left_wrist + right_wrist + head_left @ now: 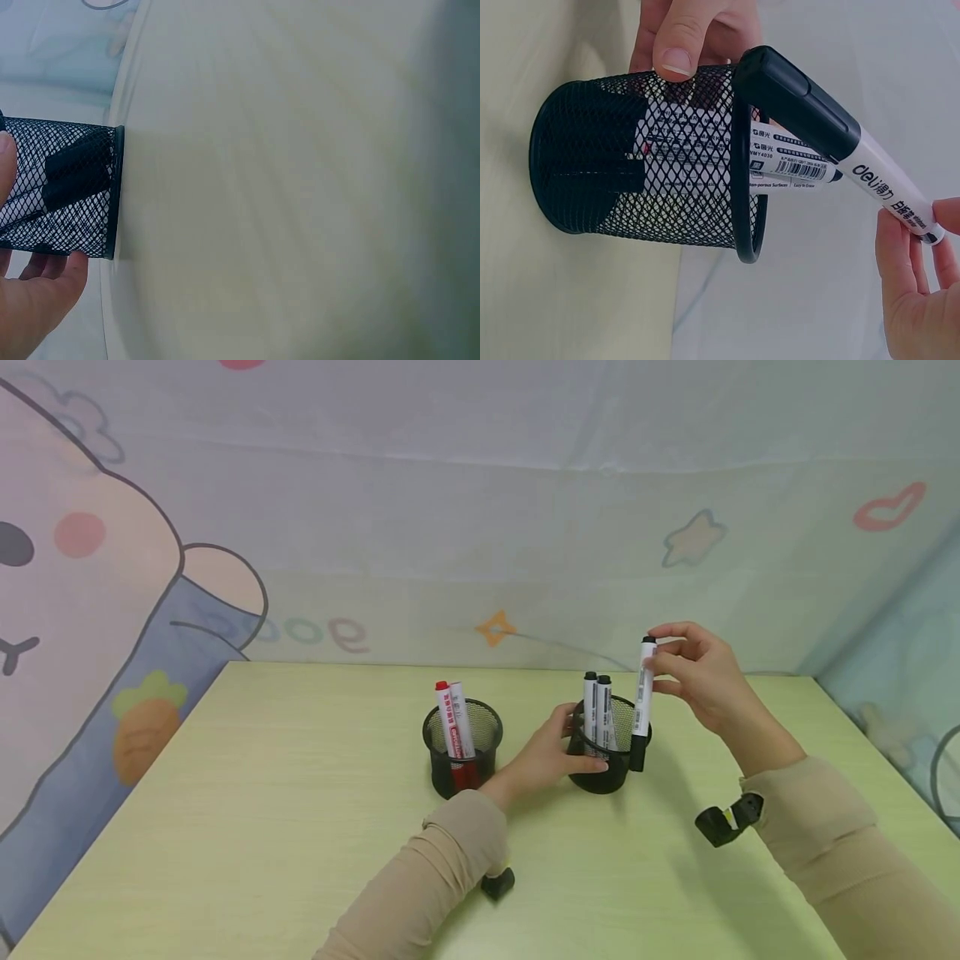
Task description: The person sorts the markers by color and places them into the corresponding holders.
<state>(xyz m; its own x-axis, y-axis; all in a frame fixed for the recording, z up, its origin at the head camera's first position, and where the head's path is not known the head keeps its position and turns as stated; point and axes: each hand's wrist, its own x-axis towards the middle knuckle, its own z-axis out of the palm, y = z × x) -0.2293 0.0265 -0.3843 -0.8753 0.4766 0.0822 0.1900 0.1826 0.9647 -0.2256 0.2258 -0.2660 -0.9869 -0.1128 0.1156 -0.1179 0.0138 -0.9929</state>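
A black mesh pen cup (600, 779) stands right of the table's middle, gripped round its side by my left hand (546, 753). Several white markers with black ends lean inside it, including one marker (590, 706) at its left. Above the right rim, my right hand (701, 677) pinches a white whiteboard marker (643, 689) by its upper end, its black cap pointing down. In the right wrist view that black cap (802, 101) overlaps the cup's rim (741, 187), and the marker is tilted. The left wrist view has fingers (71, 277) under the mesh side.
A second black mesh cup (489, 752) sits to the left, close by my left forearm, with a red-capped marker (447, 718) and another white marker (462, 718) in it. Behind the pale table (262, 793) hangs a printed cloth (450, 527).
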